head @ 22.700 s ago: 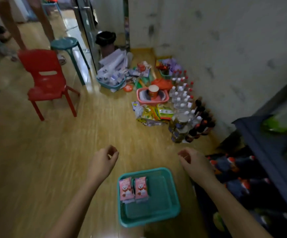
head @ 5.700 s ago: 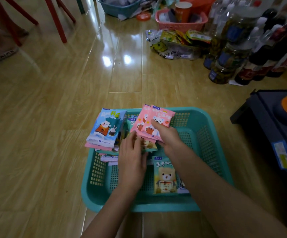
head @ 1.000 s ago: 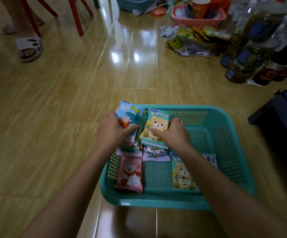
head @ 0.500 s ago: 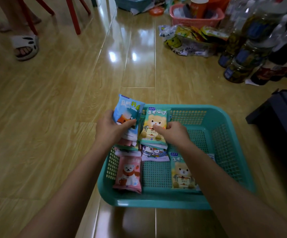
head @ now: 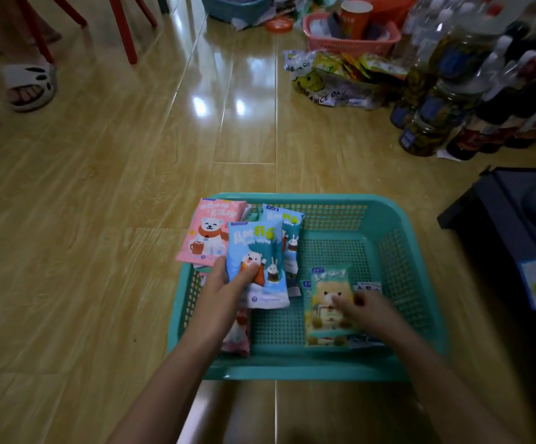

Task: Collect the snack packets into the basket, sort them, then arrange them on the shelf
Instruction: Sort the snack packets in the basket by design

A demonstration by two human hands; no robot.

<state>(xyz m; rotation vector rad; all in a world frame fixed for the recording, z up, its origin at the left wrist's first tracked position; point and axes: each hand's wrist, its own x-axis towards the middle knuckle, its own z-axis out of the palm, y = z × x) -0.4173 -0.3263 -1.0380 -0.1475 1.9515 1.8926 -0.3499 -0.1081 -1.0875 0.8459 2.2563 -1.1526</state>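
A teal mesh basket (head: 398, 245) sits on the wooden floor. My left hand (head: 225, 286) grips a blue packet (head: 255, 251) atop a stack over the basket's left side; a pink bear packet (head: 210, 232) lies fanned out behind it, over the rim. A second blue packet (head: 290, 232) lies behind the first. My right hand (head: 366, 310), blurred, pinches a green bear packet (head: 326, 302) and holds it low over the basket's right half, above other packets. Another pink packet (head: 238, 334) lies under my left wrist.
A dark shelf unit (head: 510, 238) stands at the right. Bottles and jars (head: 452, 100), a bag of snacks (head: 334, 81) and a pink basket (head: 350, 40) crowd the far right floor. A person's sandalled foot (head: 28, 84) and red chair legs (head: 122, 30) are at far left.
My right hand carried the green packet from the left stack toward the near right of the basket. My left hand's stack has fanned, exposing the pink packet.
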